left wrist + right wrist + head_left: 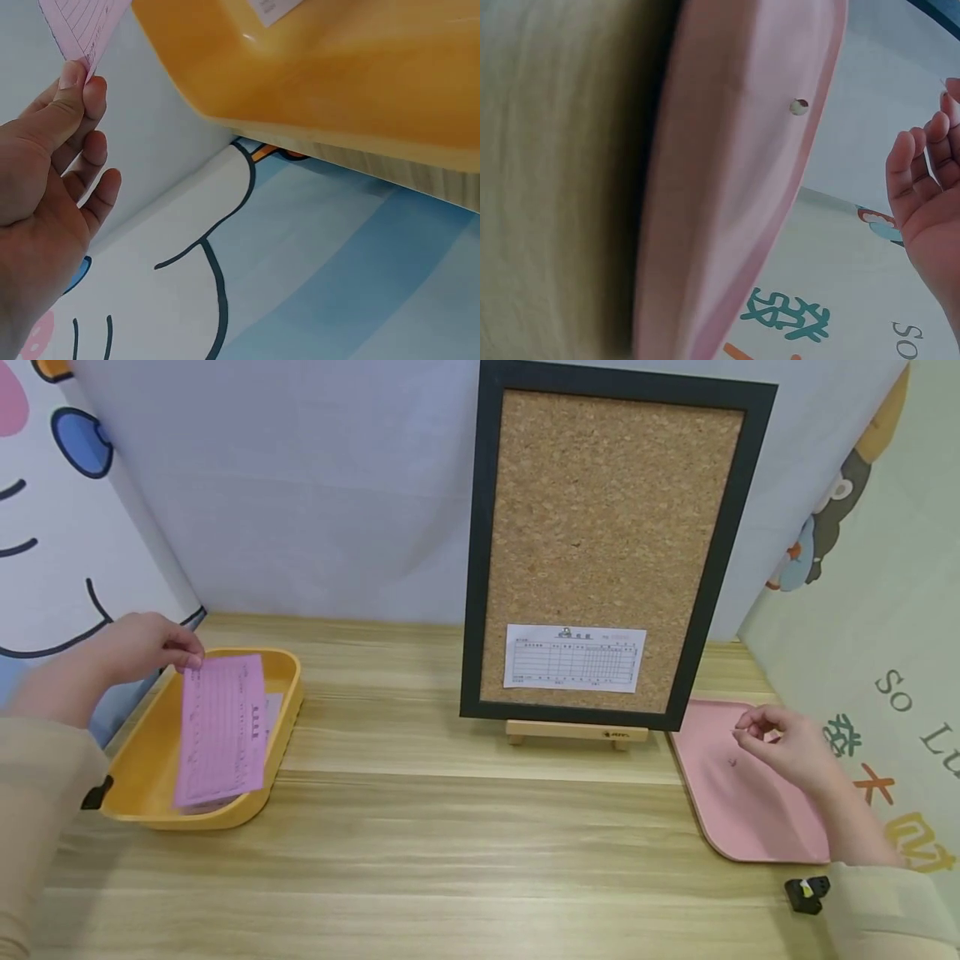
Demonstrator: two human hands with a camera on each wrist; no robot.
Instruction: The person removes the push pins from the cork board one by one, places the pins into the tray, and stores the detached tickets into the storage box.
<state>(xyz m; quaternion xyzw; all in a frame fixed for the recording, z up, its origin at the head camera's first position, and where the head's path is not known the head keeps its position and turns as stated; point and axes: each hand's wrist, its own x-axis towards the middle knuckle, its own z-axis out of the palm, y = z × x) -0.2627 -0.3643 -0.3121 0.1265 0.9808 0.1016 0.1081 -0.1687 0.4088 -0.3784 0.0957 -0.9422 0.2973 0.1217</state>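
Observation:
My left hand (153,647) pinches a pink printed slip (223,727) by its upper left corner, holding it over the yellow basket (294,693). In the left wrist view, thumb and forefinger close on the paper's tip. Another paper lies inside the basket, partly covered by the slip. My right hand (787,747) is above the pink tray (757,827), thumb and forefinger pinching a thumbtack (943,85) of which only a thin point shows. Another thumbtack (799,107), round and shiny, lies on the tray.
A black-framed cork board (607,527) stands on a small wooden easel (577,732) at the back of the table. A white printed form (573,658) is on its lower part. A small black object (807,893) lies by the right sleeve.

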